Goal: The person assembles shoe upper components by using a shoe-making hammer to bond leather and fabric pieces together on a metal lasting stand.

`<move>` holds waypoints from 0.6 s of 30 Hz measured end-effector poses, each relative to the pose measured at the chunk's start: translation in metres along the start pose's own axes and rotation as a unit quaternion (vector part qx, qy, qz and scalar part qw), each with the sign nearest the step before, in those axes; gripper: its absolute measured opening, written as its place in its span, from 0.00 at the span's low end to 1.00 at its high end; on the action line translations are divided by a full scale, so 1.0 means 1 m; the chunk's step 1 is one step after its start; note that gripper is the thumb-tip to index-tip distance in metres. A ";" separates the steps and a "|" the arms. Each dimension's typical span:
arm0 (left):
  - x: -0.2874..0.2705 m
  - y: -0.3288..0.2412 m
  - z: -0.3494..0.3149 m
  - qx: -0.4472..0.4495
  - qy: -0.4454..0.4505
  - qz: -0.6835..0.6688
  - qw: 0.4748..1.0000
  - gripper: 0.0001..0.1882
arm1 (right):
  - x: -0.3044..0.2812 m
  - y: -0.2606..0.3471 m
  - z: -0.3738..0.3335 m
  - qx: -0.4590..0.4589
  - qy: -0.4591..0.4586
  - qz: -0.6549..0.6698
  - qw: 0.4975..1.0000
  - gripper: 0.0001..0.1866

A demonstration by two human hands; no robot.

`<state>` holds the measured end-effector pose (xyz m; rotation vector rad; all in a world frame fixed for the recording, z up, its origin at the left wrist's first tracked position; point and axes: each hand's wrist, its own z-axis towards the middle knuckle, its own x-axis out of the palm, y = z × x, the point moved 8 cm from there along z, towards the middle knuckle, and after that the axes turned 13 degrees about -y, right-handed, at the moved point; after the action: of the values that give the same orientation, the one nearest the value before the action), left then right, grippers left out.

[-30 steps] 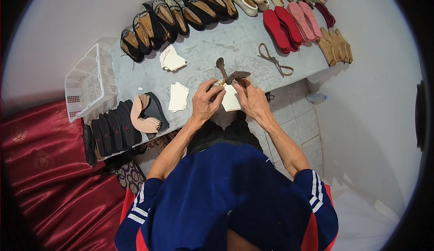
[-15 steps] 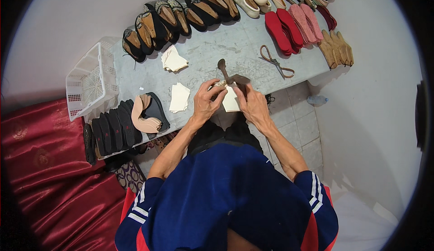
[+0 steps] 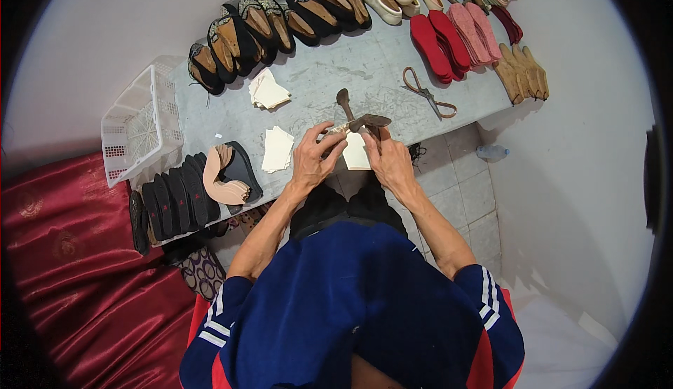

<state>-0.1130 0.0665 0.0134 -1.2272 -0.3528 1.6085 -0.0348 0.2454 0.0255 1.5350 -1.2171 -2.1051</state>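
The step in hand seems to be close finger work at the dark metal stand (image 3: 369, 120), and the next move, I judge, calls for steady, light fingertips. The left hand (image 3: 313, 158) is half curled, its fingers near a small pale piece (image 3: 338, 129) (its grip I cannot tell). The right hand (image 3: 391, 161) is partly bent below the stand's foot; what it grips is hidden. One white sheet, or thin stack (image 3: 356, 152), lies between the hands, at the bench (image 3: 336, 66) edge. Counted: one stand, two other white stacks (image 3: 277, 149), one pair of scissors (image 3: 425, 93), two red insole piles (image 3: 439, 49).
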 end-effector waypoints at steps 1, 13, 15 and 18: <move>0.001 -0.003 0.001 0.020 0.005 0.004 1.000 0.11 | -0.001 -0.001 0.001 0.000 -0.001 0.000 1.000 0.20; 0.003 0.004 0.000 0.011 0.012 -0.012 1.000 0.09 | -0.005 0.013 0.004 -0.039 0.042 -0.003 0.998 0.18; 0.003 0.001 0.001 0.023 0.004 -0.009 1.000 0.10 | -0.013 0.020 0.004 -0.081 -0.026 0.040 0.996 0.19; 0.003 0.002 0.002 0.006 0.003 -0.019 1.000 0.10 | 0.001 0.006 -0.001 -0.037 0.047 -0.015 0.998 0.20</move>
<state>-0.1154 0.0687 0.0117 -1.2096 -0.3604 1.5711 -0.0359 0.2399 0.0292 1.6088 -1.0799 -2.0470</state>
